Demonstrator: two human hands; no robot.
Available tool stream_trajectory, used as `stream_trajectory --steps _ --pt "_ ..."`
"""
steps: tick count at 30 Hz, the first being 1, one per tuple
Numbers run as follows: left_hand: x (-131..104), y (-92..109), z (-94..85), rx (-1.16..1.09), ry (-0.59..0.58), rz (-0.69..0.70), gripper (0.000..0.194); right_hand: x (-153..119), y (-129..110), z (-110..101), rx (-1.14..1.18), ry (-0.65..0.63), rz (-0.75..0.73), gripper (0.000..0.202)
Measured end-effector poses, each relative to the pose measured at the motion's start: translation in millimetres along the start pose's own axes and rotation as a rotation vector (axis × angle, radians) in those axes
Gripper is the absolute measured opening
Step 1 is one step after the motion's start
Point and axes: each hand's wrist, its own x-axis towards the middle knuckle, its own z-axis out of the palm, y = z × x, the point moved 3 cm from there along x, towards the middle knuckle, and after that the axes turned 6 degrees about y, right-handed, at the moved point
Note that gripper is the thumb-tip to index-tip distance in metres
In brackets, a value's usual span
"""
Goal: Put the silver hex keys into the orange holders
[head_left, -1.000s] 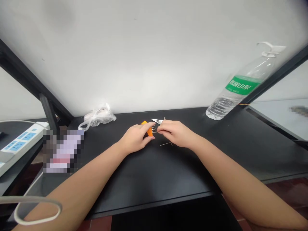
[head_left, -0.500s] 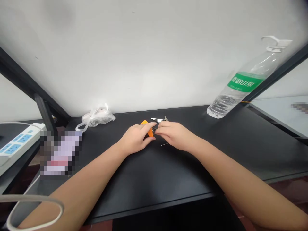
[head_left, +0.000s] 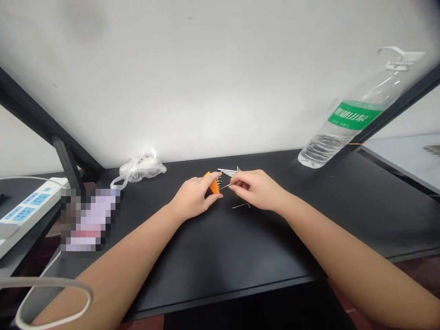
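Note:
My left hand (head_left: 196,196) is closed around an orange hex key holder (head_left: 213,184) at the middle of the black tabletop. Short metal ends show along the holder's right side. In a pinch, my right hand (head_left: 256,189) grips a thin hex key (head_left: 225,186), whose tip points left and reaches the holder's edge; I cannot tell whether it is inside. Several silver hex keys (head_left: 227,172) lie side by side just behind my right hand, partly covered by it. A single small L-shaped hex key (head_left: 241,206) rests on the table in front of that hand.
A large water bottle (head_left: 338,126) with a green label stands at the back right. At the left are a clear plastic bag (head_left: 142,166), a blurred purple phone-like item (head_left: 90,220), a white power strip (head_left: 32,206) and a white cable (head_left: 87,295). Behind the table rises a pale wall.
My right hand has drawn back to the right from the holder, and the hex key in its fingers now shows. More of the loose front key is visible. My left hand stays on the holder.

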Motion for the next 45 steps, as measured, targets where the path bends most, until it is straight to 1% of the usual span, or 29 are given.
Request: stream_trajectory --steps 4,8,11,13,17,19,21,23,24,25,27,29,31,34,37,41,45 --pt "1 3 0.5 -0.007 -0.007 0.022 0.059 2 -3 10 -0.024 -0.011 -0.036 0.017" --pt "1 6 0.0 -0.02 -0.026 0.04 0.057 2 -10 21 -0.015 -0.063 -0.117 0.021" --pt "0 4 -1.1 -0.028 -0.012 0.005 0.056 3 -8 20 -0.003 -0.024 -0.106 0.014" --pt "0 3 -1.5 -0.027 0.002 -0.014 0.057 3 -6 19 -0.021 -0.006 -0.134 0.013" --pt "0 3 -0.3 -0.043 -0.021 0.0 0.058 3 -4 26 -0.06 -0.039 -0.242 0.022" --pt "0 4 0.3 -0.045 -0.032 0.007 0.058 3 -3 29 -0.091 -0.058 -0.25 0.023" --pt "0 4 0.3 -0.044 -0.029 0.006 0.058 2 -1 26 -0.165 -0.071 -0.221 0.021" --pt "0 4 -0.4 -0.045 -0.023 -0.001 0.057 0 4 17 -0.227 -0.124 -0.172 0.014" --pt "0 4 -0.9 -0.048 -0.022 -0.006 0.056 -2 7 11 -0.236 -0.17 -0.144 0.008" --pt "1 4 -1.4 -0.053 -0.023 -0.012 0.055 -5 10 6 -0.217 -0.243 -0.127 0.006" --pt "1 4 -2.4 -0.072 -0.024 -0.031 0.053 -11 16 -3 -0.165 -0.373 -0.077 0.014" --pt "1 4 -3.1 -0.101 -0.016 -0.056 0.052 -15 20 -5 -0.161 -0.453 -0.021 0.008" --pt "2 3 -2.9 -0.121 -0.009 -0.083 0.055 -17 17 -1 -0.2 -0.478 0.002 0.013" --pt "2 1 -1.4 -0.131 -0.015 -0.111 0.059 -13 3 9 -0.234 -0.418 -0.03 0.016" --pt "2 1 -1.0 -0.132 -0.015 -0.121 0.061 -5 -7 14 -0.175 -0.323 -0.025 0.014" --pt "2 3 -1.5 -0.131 -0.03 -0.126 0.059 0 -8 13 -0.087 -0.249 -0.003 0.014" --pt "2 3 -1.5 -0.127 -0.025 -0.127 0.06 1 -7 14 -0.067 -0.223 -0.058 0.017"
